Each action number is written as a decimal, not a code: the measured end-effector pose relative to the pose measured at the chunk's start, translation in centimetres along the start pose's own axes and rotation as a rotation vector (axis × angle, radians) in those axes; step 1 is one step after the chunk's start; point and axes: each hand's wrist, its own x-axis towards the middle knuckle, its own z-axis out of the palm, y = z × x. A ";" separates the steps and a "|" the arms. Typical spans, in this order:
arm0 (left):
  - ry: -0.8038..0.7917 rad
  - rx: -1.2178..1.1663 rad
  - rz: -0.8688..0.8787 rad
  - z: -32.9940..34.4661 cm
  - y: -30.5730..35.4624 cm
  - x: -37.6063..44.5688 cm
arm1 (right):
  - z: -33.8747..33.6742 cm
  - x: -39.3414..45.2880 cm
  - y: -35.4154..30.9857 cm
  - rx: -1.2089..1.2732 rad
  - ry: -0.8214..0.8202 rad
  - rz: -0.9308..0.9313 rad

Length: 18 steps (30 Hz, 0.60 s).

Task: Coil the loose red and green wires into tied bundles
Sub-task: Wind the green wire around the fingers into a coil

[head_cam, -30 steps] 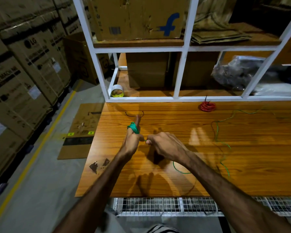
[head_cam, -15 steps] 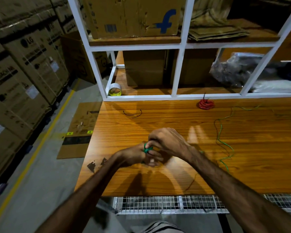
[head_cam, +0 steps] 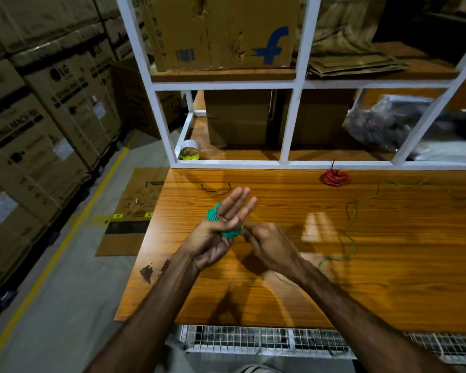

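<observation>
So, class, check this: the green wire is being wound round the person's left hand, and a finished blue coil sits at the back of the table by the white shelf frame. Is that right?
One detail is wrong: the finished coil is red, not blue, as the head view shows. The rest holds: the green wire is wound round the left hand, and the coil sits at the back of the table by the white shelf frame.

Orange-brown wooden surface [head_cam: 361,278] with a white metal shelf frame [head_cam: 296,103] behind it. A dented brown cardboard box with a blue logo [head_cam: 221,33] sits up top, and a roll of clear tape [head_cam: 190,153] at the lower left corner. Short black wire scrap [head_cam: 215,188] lies on the wood. Stacked LG cartons [head_cam: 38,117] on the left, flattened cardboard [head_cam: 129,214] on the floor.
</observation>
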 end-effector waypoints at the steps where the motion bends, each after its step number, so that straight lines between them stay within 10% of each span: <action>1: 0.082 -0.029 0.058 -0.3 0.2 0.4 | 0.1 -0.2 0.0 -0.008 -0.009 -0.017; 8: 0.582 0.712 0.222 -4.9 -0.7 2.1 | 0.2 0.5 -0.7 -0.173 -0.155 -0.115; 14: 0.411 1.084 -0.181 -3.4 -1.6 0.5 | -1.8 2.1 -0.5 -0.247 -0.228 -0.170; 18: 0.295 0.818 -0.449 -2.8 -1.7 -0.4 | -2.1 2.8 -0.9 -0.325 -0.288 -0.230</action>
